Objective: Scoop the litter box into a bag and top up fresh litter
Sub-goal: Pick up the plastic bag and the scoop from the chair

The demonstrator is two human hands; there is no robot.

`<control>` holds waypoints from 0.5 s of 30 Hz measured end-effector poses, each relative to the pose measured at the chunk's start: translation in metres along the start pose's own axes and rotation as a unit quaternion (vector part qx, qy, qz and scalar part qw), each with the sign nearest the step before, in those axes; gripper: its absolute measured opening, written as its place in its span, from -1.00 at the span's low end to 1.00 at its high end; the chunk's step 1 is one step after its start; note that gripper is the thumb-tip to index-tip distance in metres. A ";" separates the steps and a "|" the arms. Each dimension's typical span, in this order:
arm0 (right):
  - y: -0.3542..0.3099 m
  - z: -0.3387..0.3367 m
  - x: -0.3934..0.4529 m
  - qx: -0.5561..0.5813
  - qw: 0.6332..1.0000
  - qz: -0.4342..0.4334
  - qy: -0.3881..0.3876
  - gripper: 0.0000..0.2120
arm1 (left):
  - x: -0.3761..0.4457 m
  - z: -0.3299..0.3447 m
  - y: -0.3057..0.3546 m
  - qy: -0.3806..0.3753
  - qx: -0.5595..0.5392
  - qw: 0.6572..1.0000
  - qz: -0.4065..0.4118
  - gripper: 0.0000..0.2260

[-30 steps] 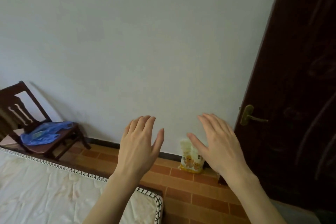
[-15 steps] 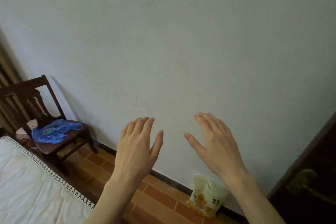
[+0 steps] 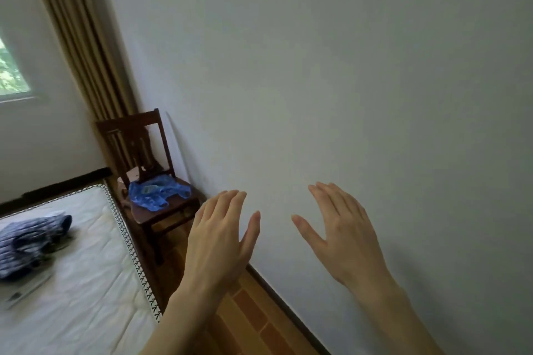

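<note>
My left hand (image 3: 219, 242) and right hand (image 3: 343, 236) hang side by side in the lower middle of the frame, backs up, fingers straight and a little spread, holding nothing. No litter box, scoop or litter bag shows anywhere in the frame now, so I cannot say where they lie. The blue bag (image 3: 157, 192) crumpled on the chair (image 3: 144, 153) at centre left may be the one to fill; I judge it thin, soft, light and slippery, best pinched at its open rim and shaken out. A full litter bag would be heavy and saggy, so I would grip it low with one hand and at the top with the other.

Half a second ago a yellow-and-white pack stood by the wall at lower right; it has left the frame as my view swung left, bringing in the curtain (image 3: 78, 37), the window (image 3: 11, 72) and more of the bed (image 3: 72, 282). My hands have kept their pose
</note>
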State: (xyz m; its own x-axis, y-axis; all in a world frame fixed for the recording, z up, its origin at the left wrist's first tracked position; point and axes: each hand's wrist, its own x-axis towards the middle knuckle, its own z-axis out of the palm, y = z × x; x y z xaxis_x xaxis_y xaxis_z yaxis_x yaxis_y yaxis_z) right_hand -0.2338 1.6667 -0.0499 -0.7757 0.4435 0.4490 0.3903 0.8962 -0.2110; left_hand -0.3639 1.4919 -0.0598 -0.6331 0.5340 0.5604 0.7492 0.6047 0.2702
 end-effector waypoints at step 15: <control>0.035 0.145 0.223 0.134 0.973 -0.175 -0.068 -0.28 | 0.124 0.105 -0.074 0.022 0.108 0.973 -0.203 -0.55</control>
State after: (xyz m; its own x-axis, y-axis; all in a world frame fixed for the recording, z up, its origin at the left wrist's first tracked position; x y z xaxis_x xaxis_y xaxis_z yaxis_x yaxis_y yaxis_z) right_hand -0.4648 1.7986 -0.0826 -0.9031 0.0912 0.4196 -0.0396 0.9553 -0.2929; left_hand -0.5184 1.5752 -0.0927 -0.8560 0.2023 0.4758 0.3775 0.8733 0.3078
